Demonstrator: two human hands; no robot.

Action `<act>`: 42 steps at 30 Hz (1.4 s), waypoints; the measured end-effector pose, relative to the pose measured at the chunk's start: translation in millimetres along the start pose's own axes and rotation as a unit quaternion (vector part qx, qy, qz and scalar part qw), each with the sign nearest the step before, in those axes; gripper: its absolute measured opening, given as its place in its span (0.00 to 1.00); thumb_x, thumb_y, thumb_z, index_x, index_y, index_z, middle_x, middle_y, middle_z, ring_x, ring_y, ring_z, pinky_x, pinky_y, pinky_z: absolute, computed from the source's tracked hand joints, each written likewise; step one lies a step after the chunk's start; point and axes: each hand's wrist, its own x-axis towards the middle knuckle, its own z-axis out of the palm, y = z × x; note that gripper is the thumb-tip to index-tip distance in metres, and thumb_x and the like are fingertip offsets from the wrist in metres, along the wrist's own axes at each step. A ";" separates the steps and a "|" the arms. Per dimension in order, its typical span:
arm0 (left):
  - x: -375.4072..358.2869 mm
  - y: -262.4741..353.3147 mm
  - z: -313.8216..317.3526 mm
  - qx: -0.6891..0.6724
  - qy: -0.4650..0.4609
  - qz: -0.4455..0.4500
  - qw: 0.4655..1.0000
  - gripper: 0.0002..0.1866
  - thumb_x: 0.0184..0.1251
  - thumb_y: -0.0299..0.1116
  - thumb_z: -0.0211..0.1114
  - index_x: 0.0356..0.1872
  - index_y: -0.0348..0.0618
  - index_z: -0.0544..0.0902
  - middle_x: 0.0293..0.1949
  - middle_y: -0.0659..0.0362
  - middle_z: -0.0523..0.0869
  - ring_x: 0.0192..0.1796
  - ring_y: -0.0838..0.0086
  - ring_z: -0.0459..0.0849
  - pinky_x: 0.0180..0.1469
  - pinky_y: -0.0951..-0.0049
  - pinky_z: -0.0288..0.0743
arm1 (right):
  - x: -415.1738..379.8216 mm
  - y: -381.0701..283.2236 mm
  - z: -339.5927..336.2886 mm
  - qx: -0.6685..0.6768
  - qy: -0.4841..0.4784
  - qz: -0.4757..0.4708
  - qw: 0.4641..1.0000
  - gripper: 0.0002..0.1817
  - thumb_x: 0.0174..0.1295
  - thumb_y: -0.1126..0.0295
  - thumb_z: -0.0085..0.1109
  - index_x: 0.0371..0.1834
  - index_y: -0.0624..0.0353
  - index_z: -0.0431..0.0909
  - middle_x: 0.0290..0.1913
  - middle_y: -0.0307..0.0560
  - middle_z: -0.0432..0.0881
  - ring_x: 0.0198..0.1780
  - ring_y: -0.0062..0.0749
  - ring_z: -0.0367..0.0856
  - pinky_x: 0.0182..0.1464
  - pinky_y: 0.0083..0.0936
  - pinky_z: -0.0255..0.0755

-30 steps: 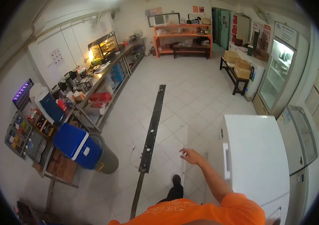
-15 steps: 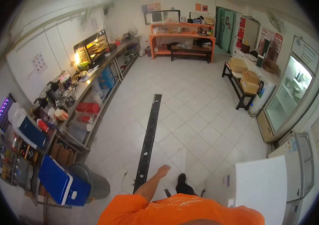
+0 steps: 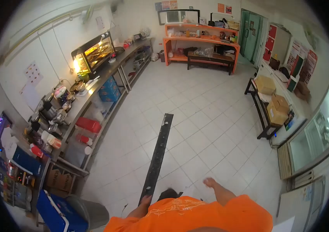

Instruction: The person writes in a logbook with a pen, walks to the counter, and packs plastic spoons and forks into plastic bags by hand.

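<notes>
My right hand [image 3: 209, 182] hangs low in front of me over the white floor tiles [image 3: 187, 143], with its fingers loosely apart and nothing seen in them. On the other side, my left hand [image 3: 146, 200] is down close to my body and smeared by motion. It overlaps the near end of a long black floor strip [image 3: 157, 158] dotted with pale bits. Between the two hands a dark shoe [image 3: 168, 194] shows just beyond my orange shirt [image 3: 187, 216].
Along the left runs a metal counter [image 3: 94, 87] with a lit food warmer [image 3: 94, 54]. A blue cooler [image 3: 58, 212] and a grey bin [image 3: 89, 210] stand near left. Orange shelving [image 3: 168, 48] is at the back. Cardboard boxes [image 3: 277, 110] sit on a bench before a glass-door fridge [image 3: 313, 131].
My right hand has come into view. My left hand has swung back towards my body. The view has moved forward and turned, and the white chest at the near right has mostly left it.
</notes>
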 end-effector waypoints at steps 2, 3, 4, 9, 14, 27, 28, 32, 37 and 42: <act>5.0 -17.5 -57.0 0.110 -0.084 -0.201 0.970 0.28 0.64 0.56 0.60 0.51 0.42 0.85 0.48 0.46 0.87 0.51 0.57 0.85 0.53 0.56 0.75 | 79.6 -57.3 -104.1 0.316 0.113 0.087 0.938 0.15 0.60 0.63 0.61 0.47 0.57 0.82 0.33 0.47 0.86 0.31 0.29 0.85 0.28 0.27 0.74; 26.7 -13.0 -76.8 0.080 -0.097 -0.283 0.951 0.27 0.64 0.56 0.59 0.50 0.42 0.85 0.47 0.47 0.87 0.50 0.57 0.85 0.53 0.56 0.75 | 122.0 -76.3 -145.7 0.338 0.145 0.059 0.928 0.15 0.61 0.65 0.60 0.49 0.56 0.82 0.35 0.46 0.86 0.32 0.28 0.85 0.27 0.26 0.74; 51.1 -8.2 -94.7 0.067 -0.105 -0.348 0.929 0.27 0.64 0.57 0.59 0.49 0.42 0.85 0.46 0.47 0.87 0.50 0.57 0.85 0.53 0.57 0.75 | 161.0 -88.9 -179.5 0.359 0.177 0.031 0.916 0.15 0.61 0.66 0.59 0.50 0.56 0.81 0.36 0.46 0.86 0.32 0.27 0.85 0.26 0.25 0.73; 241.2 71.3 -132.8 0.042 -0.139 -0.362 0.921 0.28 0.65 0.59 0.57 0.43 0.42 0.87 0.43 0.47 0.88 0.47 0.57 0.86 0.52 0.57 0.76 | 285.6 -113.4 -264.0 0.415 0.114 0.060 0.901 0.13 0.61 0.65 0.58 0.48 0.53 0.81 0.37 0.43 0.85 0.33 0.29 0.85 0.26 0.25 0.72; 471.9 183.2 -119.8 0.148 -0.215 -0.203 0.944 0.30 0.66 0.61 0.54 0.37 0.43 0.89 0.40 0.48 0.89 0.44 0.57 0.86 0.52 0.58 0.76 | 315.0 -38.9 -285.8 0.386 -0.017 0.141 0.912 0.15 0.61 0.61 0.61 0.49 0.51 0.81 0.40 0.41 0.85 0.34 0.31 0.84 0.31 0.30 0.77; 957.4 652.4 -86.9 -0.207 -0.187 0.158 0.947 0.23 0.68 0.45 0.65 0.57 0.42 0.78 0.44 0.56 0.86 0.39 0.74 0.83 0.44 0.70 0.79 | 479.6 121.4 -490.0 0.331 -0.031 0.321 0.887 0.13 0.61 0.59 0.57 0.36 0.58 0.83 0.34 0.47 0.85 0.39 0.37 0.83 0.40 0.42 0.77; 968.7 648.7 -91.0 -0.175 -0.218 0.127 0.952 0.25 0.66 0.46 0.66 0.58 0.41 0.78 0.43 0.56 0.86 0.39 0.74 0.83 0.44 0.71 0.79 | 510.5 136.4 -512.6 0.291 -0.049 0.296 0.908 0.13 0.61 0.59 0.57 0.36 0.57 0.83 0.35 0.47 0.85 0.41 0.37 0.83 0.41 0.43 0.78; 1012.2 518.3 -84.9 -0.214 -0.123 -0.078 0.966 0.22 0.64 0.45 0.67 0.51 0.38 0.83 0.43 0.52 0.87 0.41 0.65 0.84 0.46 0.67 0.79 | 690.5 207.8 -609.9 -0.204 -0.075 -0.067 0.974 0.14 0.61 0.58 0.57 0.39 0.56 0.83 0.37 0.48 0.86 0.45 0.39 0.85 0.44 0.46 0.79; 985.0 454.4 -185.8 0.156 -0.200 -0.259 0.932 0.28 0.67 0.51 0.61 0.53 0.33 0.81 0.44 0.49 0.88 0.49 0.63 0.85 0.50 0.59 0.78 | 895.9 112.0 -829.2 0.296 0.104 0.133 0.940 0.12 0.61 0.61 0.61 0.44 0.54 0.83 0.33 0.43 0.85 0.29 0.29 0.84 0.24 0.26 0.72; 1079.1 473.8 -253.5 0.213 -0.252 -0.188 0.925 0.28 0.65 0.44 0.61 0.61 0.36 0.75 0.46 0.47 0.87 0.49 0.58 0.85 0.50 0.57 0.78 | 1014.3 46.3 -959.7 0.467 0.140 0.116 0.866 0.11 0.62 0.64 0.61 0.46 0.53 0.82 0.36 0.43 0.85 0.29 0.28 0.84 0.23 0.25 0.71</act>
